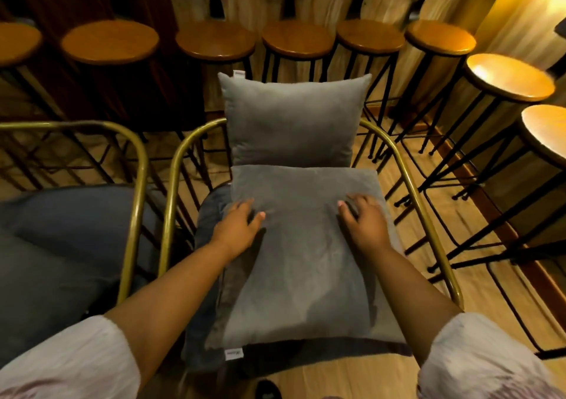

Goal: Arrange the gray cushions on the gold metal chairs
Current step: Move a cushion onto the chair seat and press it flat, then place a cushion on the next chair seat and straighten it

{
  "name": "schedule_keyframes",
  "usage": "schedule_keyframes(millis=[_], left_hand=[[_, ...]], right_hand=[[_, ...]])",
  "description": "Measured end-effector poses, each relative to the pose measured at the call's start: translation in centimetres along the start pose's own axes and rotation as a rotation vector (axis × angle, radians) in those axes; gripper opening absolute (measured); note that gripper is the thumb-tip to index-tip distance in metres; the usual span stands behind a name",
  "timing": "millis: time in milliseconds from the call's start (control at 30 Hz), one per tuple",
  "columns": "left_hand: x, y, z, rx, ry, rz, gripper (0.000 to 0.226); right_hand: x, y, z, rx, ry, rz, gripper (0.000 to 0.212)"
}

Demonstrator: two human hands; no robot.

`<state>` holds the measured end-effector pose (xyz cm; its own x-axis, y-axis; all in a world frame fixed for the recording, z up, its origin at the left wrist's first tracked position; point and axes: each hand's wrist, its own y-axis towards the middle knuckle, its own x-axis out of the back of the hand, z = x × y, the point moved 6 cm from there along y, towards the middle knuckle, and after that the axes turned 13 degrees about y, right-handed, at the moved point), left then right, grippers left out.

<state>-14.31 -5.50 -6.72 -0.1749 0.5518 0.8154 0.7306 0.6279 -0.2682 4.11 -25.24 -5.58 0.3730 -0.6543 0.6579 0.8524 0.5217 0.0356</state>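
**Asker:** Two cushions, is that right? What does the head view show?

**Describer:** Yes. Both are gray, square and plump, with a soft, velvety nap. One gray cushion stands upright against the back of a gold metal chair, a small white tag at its top left corner. The second gray cushion lies flat on the seat, its far edge touching the base of the upright one, with a white tag at its near left corner.

**Asker:** And the hands?

**Describer:** Both lie palm down on the flat cushion, fingers spread, gripping nothing. The left hand sits near the cushion's left edge, the right hand near its right edge. Pale, crinkled sleeves cover the upper arms.

**Asker:** What is the chair like?

**Describer:** A thin, rounded brass-coloured tube curves around the seat as arms and back. Under the flat cushion, a darker blue-gray seat pad shows at the left.

**Asker:** Anything around it?

**Describer:** A second gold chair stands just beside it on the left, holding a dark blue-gray pad. Beyond, round wooden stools on thin black metal legs stand in a row on a light wood floor.
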Motion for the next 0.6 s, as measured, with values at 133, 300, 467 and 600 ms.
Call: schedule_keyframes(millis=[133, 300, 467, 600], left_hand=[[3.2, -2.9, 2.6, -0.014, -0.011, -0.050, 0.054], [7.7, -7.7, 11.2, 0.132, 0.062, -0.120, 0.054], [12.3, -13.4, 22.8, 0.279, 0.016, -0.165, 0.068], [16.1, -17.7, 33.3, 0.402, -0.031, -0.194, 0.061]], right_hand=[[-5.1, -1.7, 6.2, 0.146, 0.012, 0.121, 0.055], [-13.4, -5.9, 14.4, 0.354, 0.017, 0.284, 0.055], [-23.3, -10.9, 22.2, 0.456, 0.082, 0.412, 0.062], [-31.2, -15.7, 27.8, 0.434, 0.143, 0.498, 0.063]])
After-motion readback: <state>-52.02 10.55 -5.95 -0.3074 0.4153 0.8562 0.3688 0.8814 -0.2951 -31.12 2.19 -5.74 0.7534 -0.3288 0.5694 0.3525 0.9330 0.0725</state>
